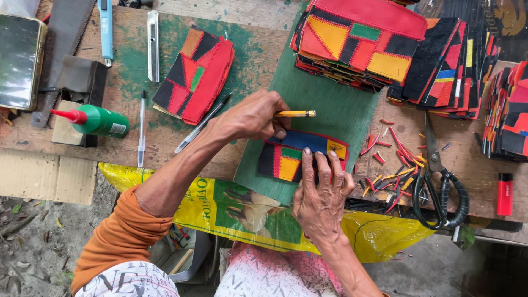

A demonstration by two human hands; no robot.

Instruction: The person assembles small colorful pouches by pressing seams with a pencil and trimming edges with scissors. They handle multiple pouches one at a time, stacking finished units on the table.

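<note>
The left hand (254,116) reaches in from the lower left, its forearm bare below a pushed-up orange sleeve (118,239), the wrist bent and the fingers curled shut in a writing grip. The right hand (320,192) comes up from below, palm down, fingers spread and pressing flat; its thumb seems tucked toward the left, though that is hard to tell.

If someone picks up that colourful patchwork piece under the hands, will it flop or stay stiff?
The patchwork piece would probably bend a little: it looks thin, stitched from flat scraps. It likely feels light. The right hand presses it flat, so it may slide on the green board.
</note>
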